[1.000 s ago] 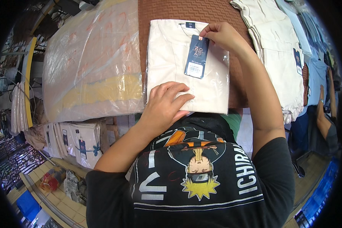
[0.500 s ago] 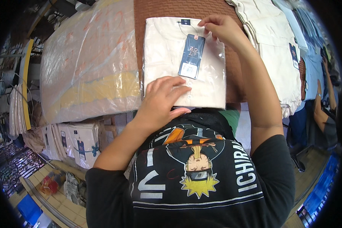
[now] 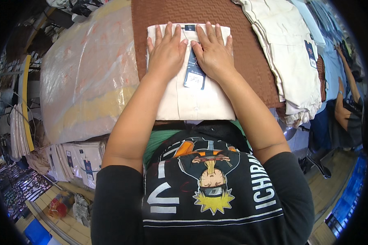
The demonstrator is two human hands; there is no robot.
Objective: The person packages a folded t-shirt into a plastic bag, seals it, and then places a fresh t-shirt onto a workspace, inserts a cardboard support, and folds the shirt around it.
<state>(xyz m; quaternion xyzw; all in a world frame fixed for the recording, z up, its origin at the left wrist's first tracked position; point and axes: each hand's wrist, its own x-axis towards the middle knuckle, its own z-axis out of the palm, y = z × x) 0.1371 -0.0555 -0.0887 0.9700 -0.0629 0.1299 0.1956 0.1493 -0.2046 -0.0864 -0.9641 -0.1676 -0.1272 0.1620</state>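
While our left hand [image 3: 166, 57] and right hand [image 3: 214, 57] lie spread flat, just apart, we partly cover the upper half of the folded cream shirt [image 3: 194, 104], beneath them on the brown surface [image 3: 253, 73]. Between our hands we see its blue tag [image 3: 195, 78]. Left of them is a plastic-wrapped bundle [image 3: 86, 81]; right, more cream clothes [image 3: 286, 49].
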